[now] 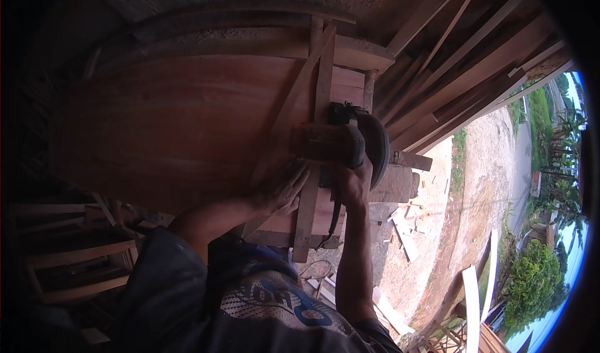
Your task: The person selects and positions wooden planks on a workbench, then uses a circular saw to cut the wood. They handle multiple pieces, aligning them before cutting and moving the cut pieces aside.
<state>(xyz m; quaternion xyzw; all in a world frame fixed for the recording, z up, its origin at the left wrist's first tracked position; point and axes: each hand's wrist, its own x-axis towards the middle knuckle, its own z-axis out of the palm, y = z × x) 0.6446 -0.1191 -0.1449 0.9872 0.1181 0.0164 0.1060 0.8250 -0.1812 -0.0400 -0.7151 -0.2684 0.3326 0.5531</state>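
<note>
A dark circular saw point(328, 141) with a rounded blade guard point(379, 143) sits near the right end of a wide reddish-brown wooden panel point(175, 121). My right hand point(354, 181) is closed around the saw's handle at its near side. Across the panel, just left of the guard, runs a straight wooden strip point(324, 71), joined at its far end to a diagonal strip point(294, 93). My left hand point(284, 189) lies with fingers extended against the strips, close under the saw's motor; shadow hides its fingertips. From the saw a dark cord point(334, 225) hangs toward me.
Long planks point(450, 81) lean at the far right. Wooden frames point(81, 268) stand in shadow at the lower left. Offcuts point(406, 237) litter the sunlit ground at the right, and pale boards point(472, 303) stand at the lower right. A thick beam end point(397, 185) sits beyond the panel's right end.
</note>
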